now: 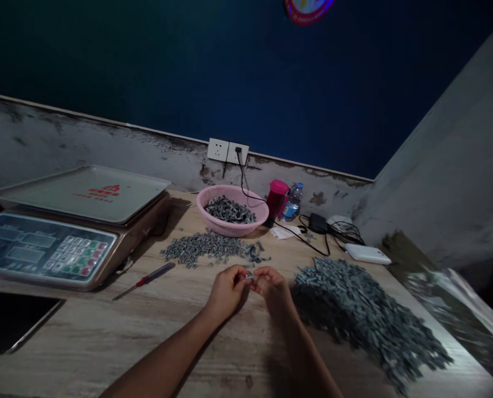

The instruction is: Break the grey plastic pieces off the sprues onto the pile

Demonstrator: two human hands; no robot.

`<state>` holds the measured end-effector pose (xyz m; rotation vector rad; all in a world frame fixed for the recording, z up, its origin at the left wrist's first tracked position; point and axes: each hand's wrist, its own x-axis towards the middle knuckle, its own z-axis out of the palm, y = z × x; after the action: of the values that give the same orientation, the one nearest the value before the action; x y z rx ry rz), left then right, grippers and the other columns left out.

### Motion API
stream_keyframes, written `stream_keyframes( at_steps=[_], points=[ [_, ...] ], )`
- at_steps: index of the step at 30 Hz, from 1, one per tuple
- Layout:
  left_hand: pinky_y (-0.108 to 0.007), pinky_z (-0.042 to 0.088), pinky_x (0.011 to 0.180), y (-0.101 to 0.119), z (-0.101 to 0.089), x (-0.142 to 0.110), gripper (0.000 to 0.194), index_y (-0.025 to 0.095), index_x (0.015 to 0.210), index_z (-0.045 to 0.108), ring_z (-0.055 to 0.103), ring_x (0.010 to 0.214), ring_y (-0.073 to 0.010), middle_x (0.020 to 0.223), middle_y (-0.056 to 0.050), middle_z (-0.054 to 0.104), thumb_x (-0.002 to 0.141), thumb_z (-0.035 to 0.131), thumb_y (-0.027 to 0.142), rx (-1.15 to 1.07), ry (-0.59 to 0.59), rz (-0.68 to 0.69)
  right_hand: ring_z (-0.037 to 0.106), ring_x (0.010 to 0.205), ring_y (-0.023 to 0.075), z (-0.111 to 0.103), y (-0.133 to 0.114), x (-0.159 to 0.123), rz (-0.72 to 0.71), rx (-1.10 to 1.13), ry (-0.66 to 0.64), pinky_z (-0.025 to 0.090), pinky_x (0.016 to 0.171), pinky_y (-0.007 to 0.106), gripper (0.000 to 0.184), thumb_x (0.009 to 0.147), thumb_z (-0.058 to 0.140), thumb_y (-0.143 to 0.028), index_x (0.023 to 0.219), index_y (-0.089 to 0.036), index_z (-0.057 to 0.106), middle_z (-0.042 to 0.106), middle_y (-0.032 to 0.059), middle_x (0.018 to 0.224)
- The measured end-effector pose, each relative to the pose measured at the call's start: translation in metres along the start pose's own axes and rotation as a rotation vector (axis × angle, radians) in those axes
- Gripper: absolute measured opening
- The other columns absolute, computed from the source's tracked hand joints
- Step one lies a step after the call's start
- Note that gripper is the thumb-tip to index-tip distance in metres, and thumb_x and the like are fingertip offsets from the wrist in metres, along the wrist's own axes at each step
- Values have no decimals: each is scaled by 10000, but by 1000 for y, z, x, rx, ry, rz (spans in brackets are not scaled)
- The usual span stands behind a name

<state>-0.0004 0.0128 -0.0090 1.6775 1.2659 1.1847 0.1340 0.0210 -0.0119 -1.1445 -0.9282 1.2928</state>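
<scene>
My left hand (229, 287) and my right hand (272, 286) meet over the middle of the table, fingertips pinched on one small grey piece (249, 276). What kind of part it is, I cannot make out. Just beyond my hands lies a spread of small grey pieces (205, 247), with a few longer strips (253, 251) at its right end. Behind that, a pink plastic basket (230, 228) holds many grey strips. To the right of my right hand a large heap of grey strip-like pieces (358, 309) covers the table.
At the left stands a weighing scale (80, 221) with a flat tray. A screwdriver (145, 281) and a dark tablet-like device (18, 320) lie near it. Toward the back right are a pink-lidded cup (276, 199), a water bottle (293, 202), cables, and a white phone-like device (367, 254).
</scene>
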Motion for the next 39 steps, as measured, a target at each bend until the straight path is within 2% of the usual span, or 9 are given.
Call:
stream_keyframes(
  at_steps=[3, 7, 11, 13, 15, 19, 23, 33, 39],
  points=[
    [-268, 414, 738, -8, -20, 9, 137, 151, 831, 602, 550, 796, -172, 829, -54, 615, 777, 479, 125, 285, 117, 78, 516, 466, 141, -18, -17, -3, -132, -207, 73, 426, 509, 277, 207, 535, 661, -306, 662, -189, 545, 553, -20, 508],
    [-332, 401, 828, -23, -44, 22, 195, 110, 911, 622, 522, 924, -237, 961, -125, 576, 778, 481, 120, 720, 231, 0, 509, 491, 156, -77, -60, -22, -237, -635, 207, 363, 474, 253, 218, 620, 555, -335, 767, -176, 577, 573, -1, 539],
    [-344, 408, 817, -31, -46, 24, 201, 104, 902, 637, 523, 948, -262, 1001, -143, 566, 795, 479, 165, 916, 135, -72, 516, 608, 215, -120, -87, -31, -428, -1170, 600, 390, 555, 312, 223, 621, 502, -299, 745, -164, 629, 577, 53, 607],
    [-344, 410, 806, -32, -45, 23, 227, 106, 898, 640, 532, 939, -260, 990, -145, 572, 815, 432, 147, 955, 100, -98, 539, 750, 246, -113, -81, -26, -631, -1269, 577, 424, 673, 349, 215, 665, 482, -270, 772, -157, 631, 600, 92, 720],
    [-344, 411, 798, -30, -44, 22, 261, 105, 901, 642, 541, 919, -256, 982, -152, 576, 823, 393, 122, 978, 73, -101, 554, 774, 224, -87, -62, -15, -753, -1250, 347, 437, 740, 339, 183, 723, 450, -217, 768, -158, 618, 616, 97, 776],
    [-347, 410, 808, -27, -47, 21, 313, 99, 937, 638, 550, 907, -254, 972, -164, 584, 812, 352, 65, 991, 43, -94, 570, 848, 215, -12, -19, 10, -632, -1257, -108, 440, 804, 308, 186, 709, 500, -102, 828, -147, 635, 636, 103, 864],
    [-331, 405, 840, -28, -47, 23, 347, 102, 961, 632, 555, 926, -236, 969, -151, 588, 789, 342, 17, 935, 16, -113, 554, 899, 226, 28, 2, 25, -502, -1281, -103, 413, 854, 323, 166, 725, 540, -90, 837, -146, 649, 626, 106, 911],
    [-308, 420, 786, -25, -53, 22, 306, 101, 903, 643, 593, 890, -234, 920, -167, 616, 785, 371, 27, 859, -25, -139, 518, 690, 194, 17, -3, 14, -530, -1270, -104, 379, 691, 305, 179, 761, 437, -74, 681, -160, 572, 587, 74, 683],
    [-325, 430, 702, -22, -59, 21, 247, 77, 841, 643, 624, 781, -258, 783, -184, 646, 763, 410, 55, 775, -30, -187, 410, 491, 115, 3, 11, 7, -424, -607, -46, 314, 500, 219, 110, 769, 551, -304, 718, -206, 543, 446, -46, 525]
  ],
)
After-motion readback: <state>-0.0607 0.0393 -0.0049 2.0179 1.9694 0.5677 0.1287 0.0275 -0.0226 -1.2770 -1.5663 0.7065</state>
